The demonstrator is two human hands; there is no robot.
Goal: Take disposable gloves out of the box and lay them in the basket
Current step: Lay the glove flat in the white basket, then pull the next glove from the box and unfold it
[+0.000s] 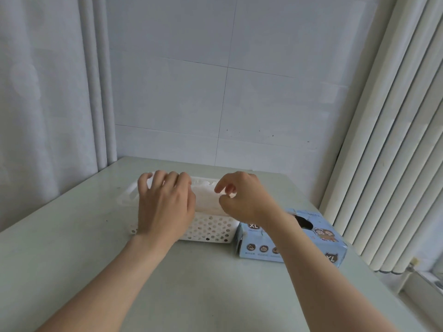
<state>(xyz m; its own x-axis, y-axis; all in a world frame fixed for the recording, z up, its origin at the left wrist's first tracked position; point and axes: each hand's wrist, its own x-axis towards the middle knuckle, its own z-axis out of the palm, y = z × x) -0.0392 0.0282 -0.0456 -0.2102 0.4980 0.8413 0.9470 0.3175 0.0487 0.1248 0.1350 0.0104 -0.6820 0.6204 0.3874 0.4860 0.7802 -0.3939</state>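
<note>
Your left hand (165,207): palm down over the left half of the white perforated basket (208,230), fingers bent onto the far side of the disposable gloves (207,200); whether they grip or merely press cannot be told. Your right hand (244,197): raised over the basket's right end, fingers curled, thumb and forefinger pinching the gloves' right edge. Disposable gloves: translucent layer, lying inside the basket. Glove box (311,238): pale blue, marked XL, oval opening upward, just beside the basket's right end, on the pale table (191,283).
</note>
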